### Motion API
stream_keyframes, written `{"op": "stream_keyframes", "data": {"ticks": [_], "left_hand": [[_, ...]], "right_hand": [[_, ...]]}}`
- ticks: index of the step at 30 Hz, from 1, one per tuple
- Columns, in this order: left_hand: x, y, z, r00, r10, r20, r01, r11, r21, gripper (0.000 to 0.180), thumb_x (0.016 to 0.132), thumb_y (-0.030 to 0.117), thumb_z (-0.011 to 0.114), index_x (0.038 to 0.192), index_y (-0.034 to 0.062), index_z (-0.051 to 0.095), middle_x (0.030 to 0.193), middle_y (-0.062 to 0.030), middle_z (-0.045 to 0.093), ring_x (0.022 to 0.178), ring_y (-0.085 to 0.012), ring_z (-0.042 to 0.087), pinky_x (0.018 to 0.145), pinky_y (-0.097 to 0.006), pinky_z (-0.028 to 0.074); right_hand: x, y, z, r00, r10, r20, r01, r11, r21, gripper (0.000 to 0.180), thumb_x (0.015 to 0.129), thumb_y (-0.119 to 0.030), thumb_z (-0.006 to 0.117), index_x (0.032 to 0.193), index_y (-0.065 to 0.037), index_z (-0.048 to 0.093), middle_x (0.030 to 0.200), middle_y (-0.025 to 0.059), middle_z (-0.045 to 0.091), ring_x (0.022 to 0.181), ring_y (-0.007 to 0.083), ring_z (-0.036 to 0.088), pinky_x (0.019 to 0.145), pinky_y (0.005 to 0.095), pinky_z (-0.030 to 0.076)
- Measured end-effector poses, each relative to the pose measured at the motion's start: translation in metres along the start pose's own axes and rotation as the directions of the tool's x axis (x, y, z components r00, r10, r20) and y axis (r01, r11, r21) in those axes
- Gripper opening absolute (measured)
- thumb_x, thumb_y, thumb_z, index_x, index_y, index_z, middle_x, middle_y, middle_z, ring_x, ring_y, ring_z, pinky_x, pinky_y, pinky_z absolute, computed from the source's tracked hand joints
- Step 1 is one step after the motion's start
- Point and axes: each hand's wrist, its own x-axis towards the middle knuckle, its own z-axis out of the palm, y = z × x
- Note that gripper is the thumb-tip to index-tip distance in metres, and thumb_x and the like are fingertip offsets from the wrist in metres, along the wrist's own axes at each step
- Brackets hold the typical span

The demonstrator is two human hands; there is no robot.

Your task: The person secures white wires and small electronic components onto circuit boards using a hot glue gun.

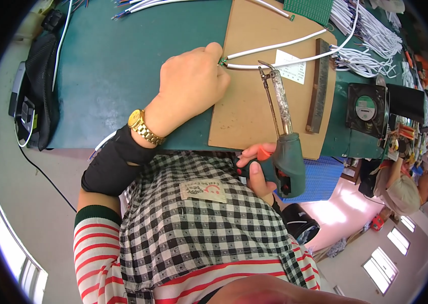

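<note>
The left hand is stretched out ahead, knuckles up, its fingers curled and the thumb and forefinger tips pinched together at the far side. The wrist bends slightly, and a dark sleeve covers the forearm. The right hand sits pulled in close to the body, fingers wrapped in a tight fist-like grip, thumb on top.

Left hand pinches white wires; right hand grips soldering gun.
</note>
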Motion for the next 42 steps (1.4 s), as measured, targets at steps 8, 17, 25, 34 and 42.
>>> {"op": "stream_keyframes", "data": {"ticks": [8, 17, 25, 34, 42], "left_hand": [[0.002, -0.020, -0.023, 0.970, -0.123, 0.211, 0.222, 0.805, -0.550, 0.021, 0.081, 0.012, 0.051, 0.095, -0.0024, 0.058, 0.067, -0.0091, 0.059, 0.056, -0.0196, 0.056, 0.052, -0.031, 0.046], [0.023, -0.034, -0.033, 0.721, 0.026, 0.692, 0.691, 0.039, -0.721, 0.022, 0.091, 0.017, 0.055, 0.098, -0.0040, 0.058, 0.072, -0.0021, 0.058, 0.050, -0.0042, 0.047, 0.047, -0.015, 0.039], [0.055, -0.014, -0.075, 0.926, 0.343, -0.159, -0.378, 0.858, -0.349, 0.018, 0.085, 0.008, 0.059, 0.101, -0.0004, 0.060, 0.081, -0.0025, 0.063, 0.071, -0.0094, 0.058, 0.060, -0.023, 0.045], [-0.004, -0.006, -0.026, 0.427, 0.822, 0.378, -0.896, 0.442, 0.053, 0.028, 0.073, 0.011, 0.055, 0.100, 0.0045, 0.056, 0.085, -0.0020, 0.052, 0.072, -0.0156, 0.051, 0.062, -0.029, 0.042], [-0.025, -0.007, -0.012, 0.754, 0.651, 0.091, -0.652, 0.758, -0.017, 0.026, 0.072, 0.004, 0.057, 0.097, 0.0064, 0.061, 0.088, -0.0035, 0.056, 0.072, -0.0191, 0.054, 0.063, -0.031, 0.044]], "right_hand": [[-0.007, 0.010, 0.001, 0.994, -0.063, -0.085, 0.083, 0.963, 0.258, 0.041, 0.083, -0.006, 0.053, 0.121, -0.006, 0.038, 0.090, 0.0162, 0.056, 0.070, 0.0204, 0.058, 0.071, 0.0389, 0.050], [-0.001, 0.012, -0.001, 0.967, -0.106, -0.230, 0.201, 0.875, 0.441, 0.041, 0.082, -0.006, 0.049, 0.121, -0.006, 0.039, 0.084, 0.0156, 0.055, 0.064, 0.0220, 0.057, 0.064, 0.0383, 0.049], [-0.002, -0.001, -0.011, 0.961, -0.133, -0.242, 0.224, 0.889, 0.400, 0.039, 0.083, -0.010, 0.052, 0.119, -0.010, 0.037, 0.086, 0.0123, 0.054, 0.068, 0.0199, 0.057, 0.069, 0.0385, 0.048], [0.012, -0.015, -0.021, 0.906, -0.230, -0.354, 0.346, 0.886, 0.310, 0.037, 0.083, -0.010, 0.049, 0.118, -0.006, 0.039, 0.085, 0.0121, 0.053, 0.067, 0.0190, 0.057, 0.082, 0.0425, 0.048], [0.037, -0.010, -0.004, 0.975, -0.217, -0.058, 0.224, 0.922, 0.316, 0.038, 0.083, -0.011, 0.049, 0.119, -0.003, 0.040, 0.087, 0.0145, 0.056, 0.065, 0.0187, 0.058, 0.097, 0.0503, 0.037]]}}
